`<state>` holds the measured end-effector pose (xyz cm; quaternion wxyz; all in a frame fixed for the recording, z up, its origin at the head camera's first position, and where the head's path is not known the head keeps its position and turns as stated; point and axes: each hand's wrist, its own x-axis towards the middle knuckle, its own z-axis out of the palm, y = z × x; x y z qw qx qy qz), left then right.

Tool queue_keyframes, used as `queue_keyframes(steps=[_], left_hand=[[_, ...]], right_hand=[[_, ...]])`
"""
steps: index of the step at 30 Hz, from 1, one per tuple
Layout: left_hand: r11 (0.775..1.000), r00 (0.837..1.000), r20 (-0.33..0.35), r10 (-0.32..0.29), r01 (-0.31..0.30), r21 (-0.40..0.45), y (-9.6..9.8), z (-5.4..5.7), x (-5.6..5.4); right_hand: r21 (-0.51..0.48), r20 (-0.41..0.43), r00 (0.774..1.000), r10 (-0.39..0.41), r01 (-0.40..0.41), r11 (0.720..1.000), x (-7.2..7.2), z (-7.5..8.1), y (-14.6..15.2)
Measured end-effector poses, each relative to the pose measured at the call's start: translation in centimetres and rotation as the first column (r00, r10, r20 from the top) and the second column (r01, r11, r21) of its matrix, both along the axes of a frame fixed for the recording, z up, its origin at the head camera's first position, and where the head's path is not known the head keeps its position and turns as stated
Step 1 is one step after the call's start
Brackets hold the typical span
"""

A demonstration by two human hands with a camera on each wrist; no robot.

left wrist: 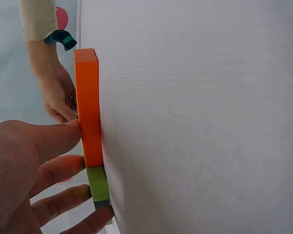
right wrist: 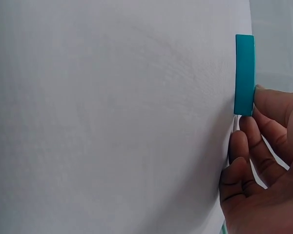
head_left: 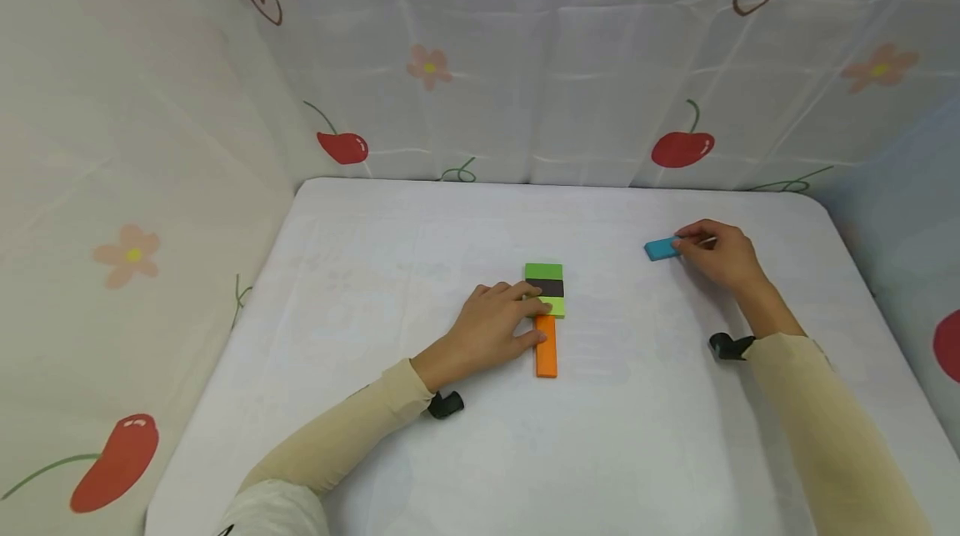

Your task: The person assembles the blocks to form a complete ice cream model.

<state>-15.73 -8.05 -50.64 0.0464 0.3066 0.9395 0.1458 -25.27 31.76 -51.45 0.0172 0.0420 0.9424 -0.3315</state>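
Flat wooden blocks lie in a T-like row at mid-table: a green block [head_left: 543, 271], a dark block [head_left: 553, 288] and a light green block [head_left: 557, 311] crosswise, with an orange block [head_left: 547, 357] lengthwise below. My left hand [head_left: 491, 323] rests on them. In the left wrist view its thumb touches the side of the orange block [left wrist: 89, 109], and its spread fingers lie along the light green block [left wrist: 98, 185] and beyond. Farther right, my right hand [head_left: 720, 255] pinches one end of a blue block [head_left: 662, 249] between thumb and fingertips; the block [right wrist: 244, 73] points left, away from the palm.
A white-covered table [head_left: 360, 269] with rounded far corners carries the blocks. Behind it hangs a pale curtain [head_left: 525, 61] printed with cherries, flowers and hearts, and similar sheets close in both sides. Black wrist cameras [head_left: 447, 405] stick out beside both sleeves.
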Motion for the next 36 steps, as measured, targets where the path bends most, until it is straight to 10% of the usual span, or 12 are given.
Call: queue_keyframes(steps=[36], left_hand=[[1.0, 1.0, 0.002, 0.004, -0.004, -0.01, -0.1, 0.0, 0.1]], right_hand=[[0.006, 0.084, 0.996, 0.043, -0.044, 0.999, 0.7, 0.9, -2.6]])
